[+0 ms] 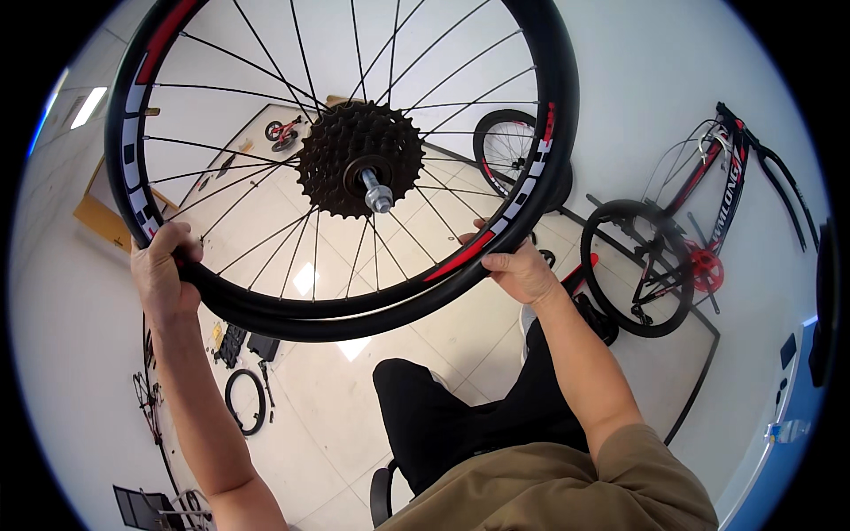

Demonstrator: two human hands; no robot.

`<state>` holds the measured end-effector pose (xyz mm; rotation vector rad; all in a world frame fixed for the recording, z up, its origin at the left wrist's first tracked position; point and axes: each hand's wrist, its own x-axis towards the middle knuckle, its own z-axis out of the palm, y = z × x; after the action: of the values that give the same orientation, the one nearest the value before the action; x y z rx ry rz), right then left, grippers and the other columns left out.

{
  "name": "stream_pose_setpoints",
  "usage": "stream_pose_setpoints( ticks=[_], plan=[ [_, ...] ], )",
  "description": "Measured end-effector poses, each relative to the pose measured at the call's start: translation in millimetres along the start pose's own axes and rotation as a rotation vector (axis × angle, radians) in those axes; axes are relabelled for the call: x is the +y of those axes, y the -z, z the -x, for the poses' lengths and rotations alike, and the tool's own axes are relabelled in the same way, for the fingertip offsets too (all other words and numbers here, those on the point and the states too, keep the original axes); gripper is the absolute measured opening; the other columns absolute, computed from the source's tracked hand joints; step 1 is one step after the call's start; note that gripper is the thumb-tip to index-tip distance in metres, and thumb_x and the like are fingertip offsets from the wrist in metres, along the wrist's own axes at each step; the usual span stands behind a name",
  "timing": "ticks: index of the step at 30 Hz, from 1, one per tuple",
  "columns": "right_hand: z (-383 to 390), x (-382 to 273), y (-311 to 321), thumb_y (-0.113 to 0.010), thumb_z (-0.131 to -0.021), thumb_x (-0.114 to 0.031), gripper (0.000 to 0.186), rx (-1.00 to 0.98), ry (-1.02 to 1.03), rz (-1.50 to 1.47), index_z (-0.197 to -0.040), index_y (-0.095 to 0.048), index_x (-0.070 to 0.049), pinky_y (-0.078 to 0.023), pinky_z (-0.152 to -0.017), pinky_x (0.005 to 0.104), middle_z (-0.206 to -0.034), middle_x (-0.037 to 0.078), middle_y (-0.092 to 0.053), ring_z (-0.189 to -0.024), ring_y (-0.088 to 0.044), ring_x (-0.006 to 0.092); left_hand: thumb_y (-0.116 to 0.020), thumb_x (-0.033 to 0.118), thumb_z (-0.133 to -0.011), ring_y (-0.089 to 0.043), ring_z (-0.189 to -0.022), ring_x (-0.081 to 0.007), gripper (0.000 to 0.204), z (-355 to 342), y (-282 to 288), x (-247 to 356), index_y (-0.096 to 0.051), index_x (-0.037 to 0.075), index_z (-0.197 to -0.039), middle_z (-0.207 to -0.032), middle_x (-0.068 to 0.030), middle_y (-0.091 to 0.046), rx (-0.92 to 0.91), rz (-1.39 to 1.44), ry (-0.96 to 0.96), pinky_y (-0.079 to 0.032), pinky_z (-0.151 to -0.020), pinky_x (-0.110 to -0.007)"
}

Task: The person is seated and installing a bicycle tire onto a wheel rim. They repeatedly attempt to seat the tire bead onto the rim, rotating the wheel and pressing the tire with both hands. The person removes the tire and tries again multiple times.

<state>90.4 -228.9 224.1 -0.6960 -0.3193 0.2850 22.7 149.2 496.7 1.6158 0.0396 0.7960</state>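
I hold a bicycle rear wheel up in front of me, black rim with red and white marks, thin spokes. At its hub sits a dark sprocket cluster with a silver axle end pointing toward me. My left hand grips the rim and tyre at the lower left. My right hand grips the rim at the lower right. My legs in black trousers show below the wheel.
A black and red bicycle frame with a wheel leans on the wall at right. Another wheel stands behind. A loose tyre and small parts lie on the tiled floor at lower left. A small bike is far off.
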Motion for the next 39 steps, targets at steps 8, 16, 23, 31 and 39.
stream_pose_setpoints(
  ticks=[8,16,23,31,39],
  plan=[
    [-14.6,-28.7,0.8,-0.073,-0.081,0.010,0.051,-0.023,-0.031,0.083,-0.128,-0.062,-0.003,-0.054,-0.100,0.0418,-0.112,0.021,-0.073,-0.111,-0.069,0.0301,-0.067,-0.007,-0.081,-0.051,-0.065,-0.0106,0.041,-10.0,15.5,-30.9,-0.053,0.005,-0.118,-0.079,-0.0015,-0.053,0.073,0.087,0.139,-0.044,-0.053,-0.027],
    [-10.8,-67.1,-27.5,-0.072,-0.092,-0.018,0.045,-0.151,0.207,-0.032,-0.132,-0.055,-0.007,-0.056,-0.087,0.0552,-0.086,0.007,-0.064,-0.083,-0.068,0.0277,-0.070,-0.004,-0.082,-0.053,-0.062,-0.0122,0.020,11.8,10.2,-108.0,-0.056,0.007,-0.092,-0.075,-0.0031,-0.056,0.163,0.382,0.332,-0.046,-0.050,-0.027],
    [-3.6,-124.2,-99.1,-0.072,-0.097,-0.034,0.059,-0.119,0.310,0.426,-0.132,-0.054,0.010,-0.063,-0.058,0.0350,-0.087,0.010,-0.067,-0.067,-0.071,0.0214,-0.076,0.015,-0.088,-0.056,-0.051,-0.0149,0.024,77.0,9.7,-193.4,-0.058,0.003,-0.099,-0.069,-0.0049,-0.056,0.092,0.443,0.507,-0.053,-0.048,-0.029],
    [-48.5,-143.2,-154.4,-0.072,-0.094,-0.021,0.022,0.220,-0.082,0.584,-0.090,-0.069,0.001,-0.059,-0.052,0.0321,-0.073,0.009,-0.068,-0.059,-0.068,0.0182,-0.077,0.028,-0.092,-0.053,-0.053,-0.0149,0.027,154.4,-33.0,-290.3,-0.059,0.007,-0.094,-0.067,-0.0014,-0.053,0.135,0.683,0.840,-0.050,-0.053,-0.031],
    [-79.5,-105.0,-165.0,-0.073,-0.091,-0.014,0.021,0.322,-0.343,0.830,-0.087,-0.065,0.005,-0.062,-0.059,0.0374,-0.077,0.016,-0.067,-0.064,-0.069,0.0225,-0.070,0.031,-0.099,-0.059,-0.076,-0.0190,0.031,259.9,-84.2,-371.2,-0.058,0.006,-0.113,-0.084,-0.0037,-0.057,-0.039,1.091,1.253,-0.056,-0.071,-0.036]
  ],
)
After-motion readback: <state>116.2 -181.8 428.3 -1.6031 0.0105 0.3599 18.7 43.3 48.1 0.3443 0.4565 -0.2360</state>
